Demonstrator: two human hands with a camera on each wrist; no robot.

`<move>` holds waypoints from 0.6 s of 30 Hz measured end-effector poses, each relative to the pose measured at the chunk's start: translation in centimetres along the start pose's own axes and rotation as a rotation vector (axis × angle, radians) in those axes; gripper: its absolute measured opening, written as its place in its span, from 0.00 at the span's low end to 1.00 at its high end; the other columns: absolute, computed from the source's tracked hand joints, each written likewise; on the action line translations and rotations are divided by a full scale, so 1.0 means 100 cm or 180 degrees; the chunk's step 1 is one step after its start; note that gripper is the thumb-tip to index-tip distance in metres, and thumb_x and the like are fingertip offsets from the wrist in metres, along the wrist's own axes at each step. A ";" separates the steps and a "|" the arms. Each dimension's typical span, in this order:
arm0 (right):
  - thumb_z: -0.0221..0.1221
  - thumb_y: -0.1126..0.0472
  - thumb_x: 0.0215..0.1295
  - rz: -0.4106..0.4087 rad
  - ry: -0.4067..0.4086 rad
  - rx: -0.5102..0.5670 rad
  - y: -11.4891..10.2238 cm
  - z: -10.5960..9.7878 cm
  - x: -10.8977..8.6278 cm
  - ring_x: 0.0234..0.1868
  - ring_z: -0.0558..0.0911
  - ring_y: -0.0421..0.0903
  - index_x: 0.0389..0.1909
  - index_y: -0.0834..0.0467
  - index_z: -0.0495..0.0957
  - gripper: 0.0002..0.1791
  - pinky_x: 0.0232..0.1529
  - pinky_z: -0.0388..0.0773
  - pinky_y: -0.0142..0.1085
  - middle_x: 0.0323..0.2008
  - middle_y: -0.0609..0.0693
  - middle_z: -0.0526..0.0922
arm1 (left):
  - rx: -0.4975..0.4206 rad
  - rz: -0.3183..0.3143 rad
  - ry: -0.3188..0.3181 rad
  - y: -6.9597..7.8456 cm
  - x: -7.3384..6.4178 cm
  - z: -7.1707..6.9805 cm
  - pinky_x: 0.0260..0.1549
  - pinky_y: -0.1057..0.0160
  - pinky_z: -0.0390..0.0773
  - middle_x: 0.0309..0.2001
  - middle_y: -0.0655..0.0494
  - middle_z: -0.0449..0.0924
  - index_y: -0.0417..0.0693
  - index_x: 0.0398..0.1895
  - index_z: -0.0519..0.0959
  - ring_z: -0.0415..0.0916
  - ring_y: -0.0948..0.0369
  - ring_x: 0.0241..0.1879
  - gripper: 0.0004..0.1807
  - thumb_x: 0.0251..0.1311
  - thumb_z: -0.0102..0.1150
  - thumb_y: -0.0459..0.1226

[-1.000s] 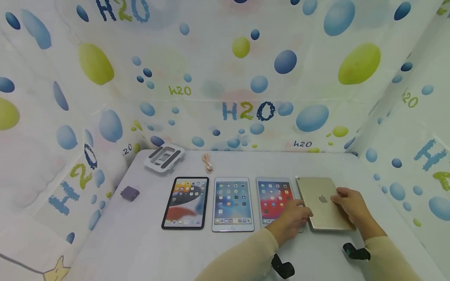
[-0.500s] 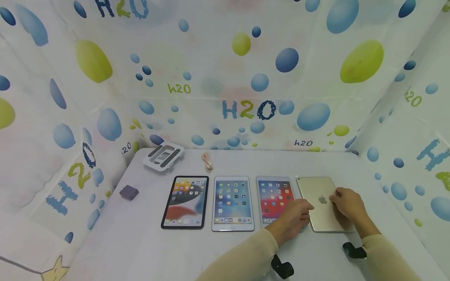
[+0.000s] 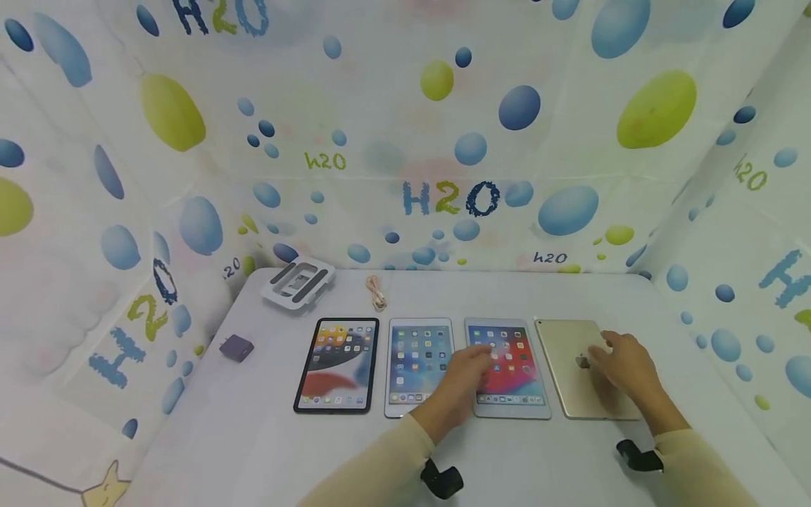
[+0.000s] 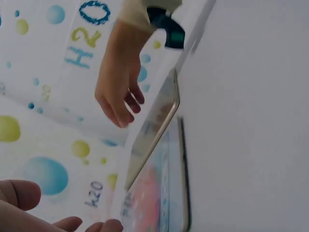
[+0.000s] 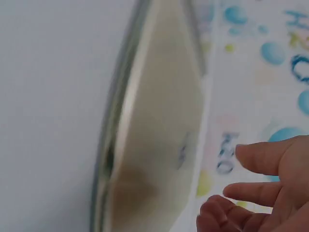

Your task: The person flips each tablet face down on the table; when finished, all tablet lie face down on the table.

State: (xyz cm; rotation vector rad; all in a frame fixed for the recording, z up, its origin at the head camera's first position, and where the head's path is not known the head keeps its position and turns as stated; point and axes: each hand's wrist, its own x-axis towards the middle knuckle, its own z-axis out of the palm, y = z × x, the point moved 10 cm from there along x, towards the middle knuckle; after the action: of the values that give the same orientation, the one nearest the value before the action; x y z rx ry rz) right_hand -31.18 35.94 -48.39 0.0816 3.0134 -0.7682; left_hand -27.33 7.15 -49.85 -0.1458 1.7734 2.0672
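In the head view, a gold tablet [image 3: 564,345] lies face down at the right end of a row of tablets. My right hand [image 3: 630,366] hovers over its right half, thumb and fingers loosely bent around nothing; the right wrist view shows the fingers apart from the gold back [image 5: 159,96]. A white-framed tablet with a red and blue screen [image 3: 513,380] is beside it, lit and face up. Over its left edge hangs my left hand [image 3: 459,384], relaxed and holding nothing, partly covering the white tablet with a blue screen [image 3: 415,352].
Leftmost in the row is a black-framed tablet [image 3: 336,380], screen lit. Behind it stand a white and grey stand-like frame [image 3: 296,283] and a coiled pink cable [image 3: 376,293]. A dark charger block [image 3: 236,348] sits near the left edge. Patterned curtains surround the white table [image 3: 266,451].
My left hand has left the gold tablet's left edge and moved left over the red-screen tablet. My right hand has loosened from the tablet's right side and shifted slightly inward.
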 end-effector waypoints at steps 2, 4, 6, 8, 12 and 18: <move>0.52 0.50 0.78 -0.0053 -0.0135 0.0521 -0.017 0.007 -0.003 0.58 0.75 0.74 0.71 0.75 0.60 0.36 0.53 0.78 0.63 0.63 0.78 0.68 | 0.0074 0.0016 0.0079 0.003 -0.001 -0.017 0.67 0.46 0.71 0.68 0.43 0.71 0.40 0.71 0.71 0.72 0.43 0.65 0.29 0.67 0.55 0.38; 0.52 0.48 0.78 -0.0049 -0.0401 0.1105 -0.033 0.021 -0.009 0.61 0.75 0.71 0.75 0.71 0.56 0.38 0.56 0.79 0.60 0.68 0.75 0.64 | 0.0130 -0.0001 0.0106 0.002 -0.003 -0.028 0.69 0.45 0.68 0.71 0.42 0.67 0.41 0.72 0.70 0.69 0.41 0.68 0.30 0.67 0.55 0.39; 0.54 0.47 0.77 0.0023 -0.0673 0.1577 -0.049 0.036 -0.015 0.65 0.73 0.69 0.78 0.67 0.52 0.40 0.59 0.79 0.56 0.73 0.72 0.59 | 0.0179 -0.0018 0.0069 0.001 -0.004 -0.033 0.70 0.44 0.67 0.74 0.42 0.65 0.42 0.73 0.69 0.68 0.40 0.69 0.31 0.67 0.55 0.41; 0.55 0.50 0.76 0.0095 -0.0868 0.1856 -0.061 0.049 -0.021 0.67 0.71 0.68 0.79 0.64 0.51 0.40 0.60 0.80 0.54 0.75 0.70 0.56 | 0.0207 -0.0023 0.0022 -0.001 -0.006 -0.035 0.70 0.43 0.66 0.74 0.42 0.64 0.42 0.73 0.68 0.67 0.39 0.69 0.32 0.67 0.55 0.41; 0.58 0.54 0.74 0.0148 -0.0964 0.1997 -0.075 0.060 -0.026 0.67 0.70 0.68 0.79 0.61 0.51 0.40 0.58 0.81 0.53 0.76 0.69 0.54 | 0.0203 -0.0019 -0.0053 -0.004 -0.008 -0.033 0.70 0.42 0.65 0.74 0.41 0.63 0.42 0.74 0.68 0.65 0.40 0.70 0.32 0.68 0.55 0.42; 0.59 0.54 0.73 0.0268 -0.0980 0.2003 -0.072 0.065 -0.026 0.67 0.69 0.69 0.79 0.60 0.51 0.41 0.54 0.83 0.51 0.76 0.69 0.54 | 0.0027 -0.0066 -0.0139 -0.006 -0.009 -0.028 0.70 0.42 0.65 0.74 0.37 0.61 0.38 0.73 0.67 0.58 0.36 0.74 0.32 0.68 0.55 0.40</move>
State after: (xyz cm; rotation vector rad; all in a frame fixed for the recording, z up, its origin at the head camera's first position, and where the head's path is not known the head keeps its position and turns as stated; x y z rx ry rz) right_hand -28.85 26.38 -50.57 0.0916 2.3665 -1.5221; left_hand -26.79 4.28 -50.62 -0.1155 1.7473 2.0328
